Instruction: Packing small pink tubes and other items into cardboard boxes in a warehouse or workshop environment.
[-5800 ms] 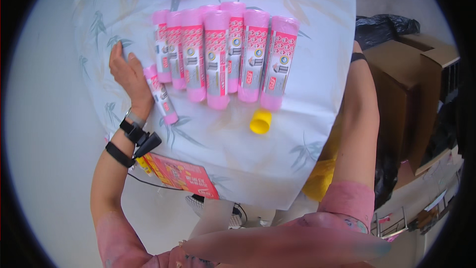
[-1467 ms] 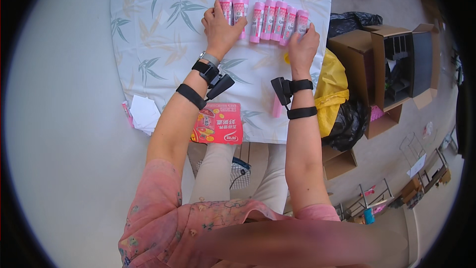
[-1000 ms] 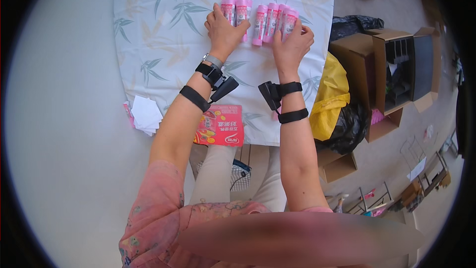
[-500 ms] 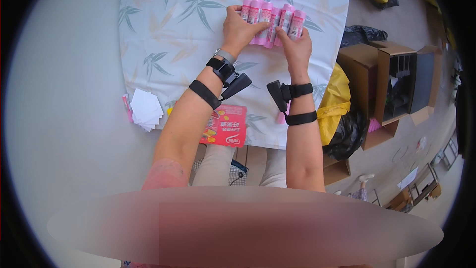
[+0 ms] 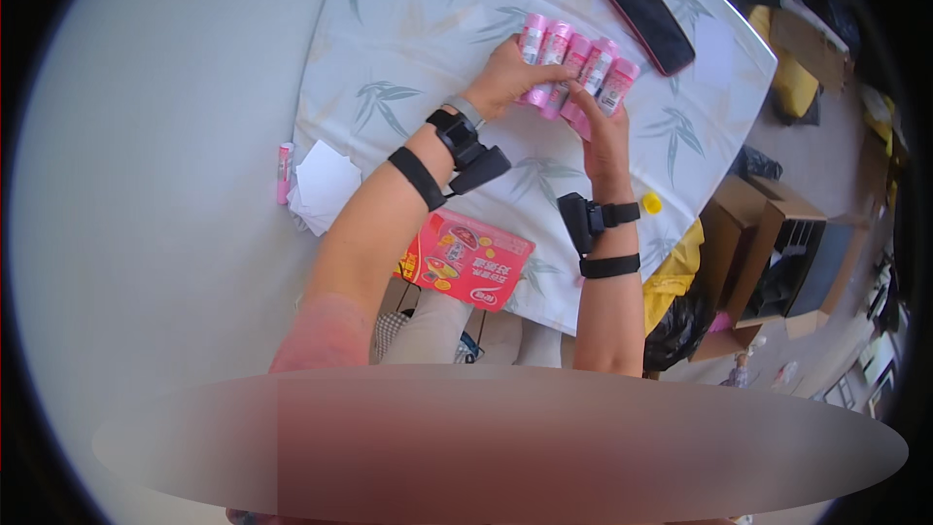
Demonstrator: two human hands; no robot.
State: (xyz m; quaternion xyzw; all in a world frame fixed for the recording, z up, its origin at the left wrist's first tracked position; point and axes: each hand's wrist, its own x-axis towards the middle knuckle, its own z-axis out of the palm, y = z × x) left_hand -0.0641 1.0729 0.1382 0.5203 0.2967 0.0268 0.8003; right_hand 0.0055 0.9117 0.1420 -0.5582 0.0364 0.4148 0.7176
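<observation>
A row of several pink rolls (image 5: 575, 63) with printed paper labels, apparently rolls of plastic bags, lies side by side over the patterned tablecloth. My left hand (image 5: 513, 80) closes round the left end of the row, its thumb laid across the rolls. At the right end, my right hand (image 5: 604, 134) grips the row with its thumb in front, the two thumb tips nearly meeting. The lower ends of some rolls are hidden behind my hands. Each wrist carries black straps with a small black device.
A dark phone (image 5: 651, 23) lies beyond the rolls to the right. Near me are a red printed package (image 5: 476, 261), white cards (image 5: 326, 185), another pink roll (image 5: 284, 173) and a yellow cap (image 5: 651, 202). Cardboard boxes (image 5: 753, 253) and yellow and black bags stand right of the table.
My view has turned, so the table appears tilted and shifted right. The whole phone and the yellow cap have come into sight. Both hands still hold the row of rolls.
</observation>
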